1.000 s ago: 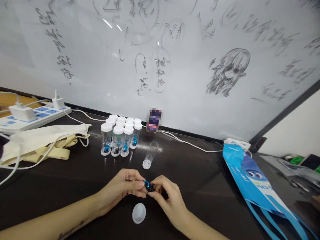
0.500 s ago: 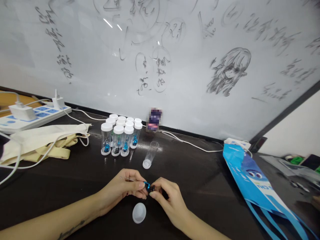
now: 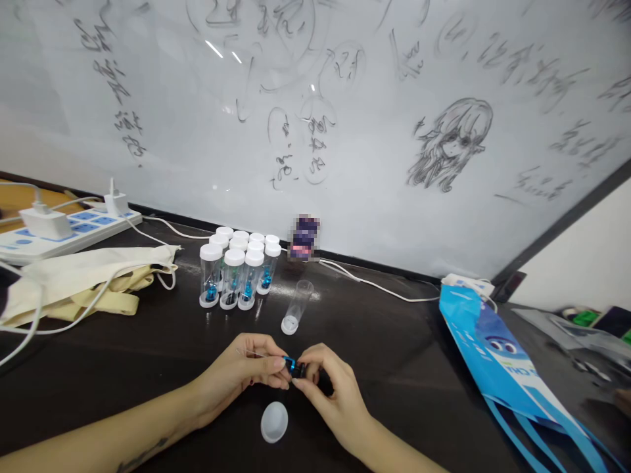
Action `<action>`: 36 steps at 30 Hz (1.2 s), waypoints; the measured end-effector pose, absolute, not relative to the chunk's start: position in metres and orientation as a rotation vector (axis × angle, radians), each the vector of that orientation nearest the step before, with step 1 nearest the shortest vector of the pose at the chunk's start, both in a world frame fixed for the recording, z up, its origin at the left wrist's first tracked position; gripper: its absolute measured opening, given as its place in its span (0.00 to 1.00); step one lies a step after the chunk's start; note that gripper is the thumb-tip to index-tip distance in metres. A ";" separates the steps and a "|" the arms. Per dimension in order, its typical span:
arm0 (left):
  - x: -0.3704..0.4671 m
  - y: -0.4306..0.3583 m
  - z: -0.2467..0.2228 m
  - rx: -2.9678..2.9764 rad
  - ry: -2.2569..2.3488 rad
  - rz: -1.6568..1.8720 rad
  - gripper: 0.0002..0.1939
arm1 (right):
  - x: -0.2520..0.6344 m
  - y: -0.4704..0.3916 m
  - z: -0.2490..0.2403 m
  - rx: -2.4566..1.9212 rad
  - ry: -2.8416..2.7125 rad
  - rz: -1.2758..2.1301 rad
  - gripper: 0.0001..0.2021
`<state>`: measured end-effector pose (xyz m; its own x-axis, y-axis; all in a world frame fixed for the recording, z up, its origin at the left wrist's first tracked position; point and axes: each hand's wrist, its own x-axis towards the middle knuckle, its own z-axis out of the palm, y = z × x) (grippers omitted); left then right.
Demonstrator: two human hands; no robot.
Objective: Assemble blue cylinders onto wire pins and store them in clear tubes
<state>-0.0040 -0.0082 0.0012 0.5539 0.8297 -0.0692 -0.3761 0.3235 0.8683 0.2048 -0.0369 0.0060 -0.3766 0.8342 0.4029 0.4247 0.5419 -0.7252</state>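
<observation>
Between my hands is a small blue and black part (image 3: 294, 366) with a thin wire-like rod (image 3: 251, 353) running left from it; its exact kind is too small to tell. My left hand (image 3: 259, 361) pinches the blue end between thumb and fingers. The thumb and fingers of my right hand (image 3: 330, 381) close on the black end. Just below the hands, a white round cap (image 3: 274, 422) lies on the dark table. Beyond them a clear plastic tube (image 3: 298, 305) lies on its side, its white end toward me.
Several capped clear tubes (image 3: 234, 279) with blue parts inside stand at the back left. A power strip (image 3: 73, 230), cream cloth bag (image 3: 89, 276) and white cables lie left. A blue bag (image 3: 493, 348) lies right. A phone (image 3: 304, 238) leans against the whiteboard (image 3: 365, 151).
My right thumb and fingers have shifted slightly on the black end, so more of it shows. My left hand keeps its hold.
</observation>
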 end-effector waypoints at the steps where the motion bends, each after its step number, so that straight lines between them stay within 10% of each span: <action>1: -0.004 -0.009 0.002 0.933 0.578 0.850 0.06 | 0.205 -0.037 0.006 -1.010 -1.988 0.670 0.08; 36: -0.003 -0.008 -0.001 0.926 0.577 0.836 0.06 | 0.207 -0.036 0.007 -1.111 -2.101 0.705 0.15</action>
